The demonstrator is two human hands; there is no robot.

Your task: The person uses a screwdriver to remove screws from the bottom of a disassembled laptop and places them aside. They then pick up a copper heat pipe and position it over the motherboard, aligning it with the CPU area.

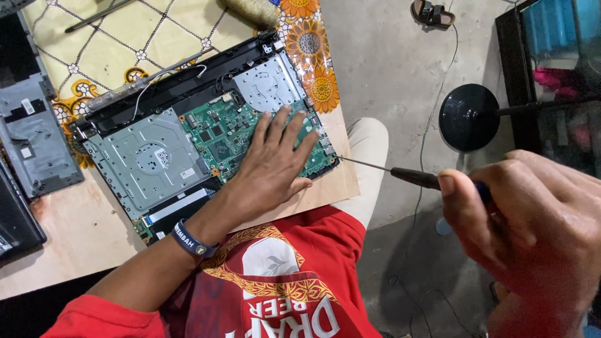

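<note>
Left hand (270,164) is laid flat, fingers spread, on the green circuit board (228,134) of the opened laptop (156,147) on the wooden table (75,238), while a screwdriver (400,174), tip at the laptop's right edge, is clamped in the right hand (532,231).

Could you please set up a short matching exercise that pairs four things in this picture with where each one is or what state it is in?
Things:
1. left hand
2. right hand
3. screwdriver
4. grey panel

Places or states:
A. lying apart at the table's left edge
B. pressed flat on the green circuit board of the opened laptop
C. gripping a tool handle, off the table's right side
D. thin shaft pointing at the laptop's right corner

Pairs: 1-B, 2-C, 3-D, 4-A
</note>
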